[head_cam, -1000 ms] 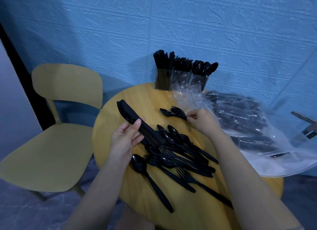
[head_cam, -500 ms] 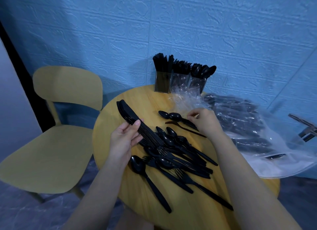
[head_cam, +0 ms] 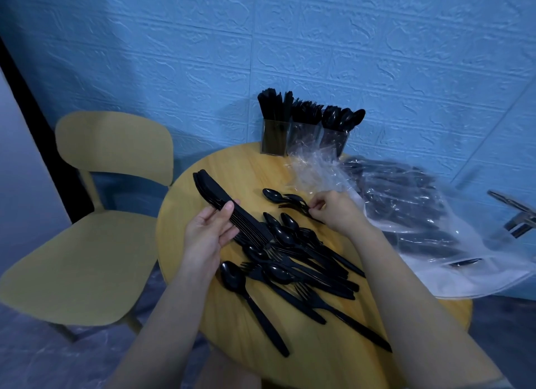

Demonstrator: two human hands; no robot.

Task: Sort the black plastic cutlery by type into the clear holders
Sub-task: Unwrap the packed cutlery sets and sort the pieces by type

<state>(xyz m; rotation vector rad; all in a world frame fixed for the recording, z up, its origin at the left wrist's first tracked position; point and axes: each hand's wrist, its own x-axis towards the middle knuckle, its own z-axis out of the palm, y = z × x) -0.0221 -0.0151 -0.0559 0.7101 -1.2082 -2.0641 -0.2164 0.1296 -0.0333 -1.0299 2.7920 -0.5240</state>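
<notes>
Both hands busy, mixed pile between.

Left hand [head_cam: 209, 235] gripping knife stack [head_cam: 224, 204]; right hand [head_cam: 333, 211] pinching spoons [head_cam: 285, 197] at 12 o'clock of loose pile [head_cam: 293, 261]. Clear holders [head_cam: 303, 137] farther toward 12, near plastic bag [head_cam: 406, 214]. Risk: fork handles snagging, slipping, landing missorted.
</notes>
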